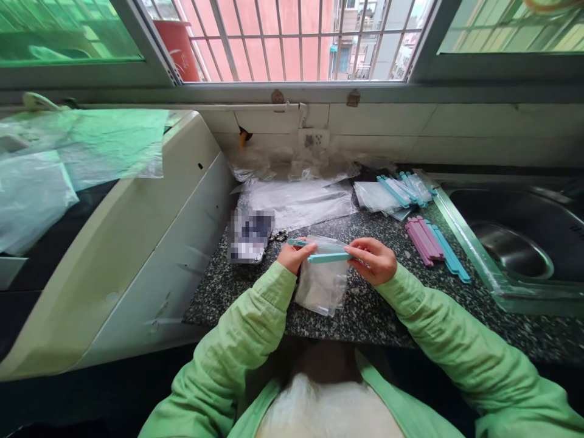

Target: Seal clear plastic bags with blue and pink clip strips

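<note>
Both hands pinch a blue clip point(329, 257) across a clear bag point(322, 283): left hand point(294, 255) at one end, right hand point(371, 260) at the other; the bag's contents cannot be made out.

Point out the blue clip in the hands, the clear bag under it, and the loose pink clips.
blue clip point(329, 258), head view, middle of the bar between both hands.
clear bag point(320, 289), head view, lower body of the bag below the clip.
pink clips point(423, 239), head view, centre of the pile beside the sink.
</note>
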### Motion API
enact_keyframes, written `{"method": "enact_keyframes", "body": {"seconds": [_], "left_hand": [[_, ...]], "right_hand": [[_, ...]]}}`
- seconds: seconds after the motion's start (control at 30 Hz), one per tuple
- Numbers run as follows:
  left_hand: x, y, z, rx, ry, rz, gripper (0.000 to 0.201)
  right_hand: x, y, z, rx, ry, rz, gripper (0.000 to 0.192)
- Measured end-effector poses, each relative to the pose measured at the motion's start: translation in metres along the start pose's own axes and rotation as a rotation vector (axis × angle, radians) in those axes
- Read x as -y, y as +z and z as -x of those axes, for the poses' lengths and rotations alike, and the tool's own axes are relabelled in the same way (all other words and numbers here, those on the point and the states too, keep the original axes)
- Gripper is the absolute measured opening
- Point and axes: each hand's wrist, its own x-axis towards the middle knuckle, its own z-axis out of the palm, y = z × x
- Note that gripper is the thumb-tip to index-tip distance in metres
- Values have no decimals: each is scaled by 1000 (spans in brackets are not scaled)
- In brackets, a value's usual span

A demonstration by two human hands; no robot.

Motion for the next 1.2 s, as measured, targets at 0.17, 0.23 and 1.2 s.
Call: {"method": "enact_keyframes", "body": {"seconds": [0.17, 0.23, 1.2], "left_hand": [[5, -1, -3, -19, 11, -28, 36], [8, -2, -5, -22, 25, -58, 36], [-13, -1, 6, -150, 117, -326, 37]], "right_hand": [[-2, 2, 2, 57, 7, 25, 25], [-3, 4, 3, 62, 6, 35, 25], [-13, 10, 8, 42, 91, 128, 22]]}}
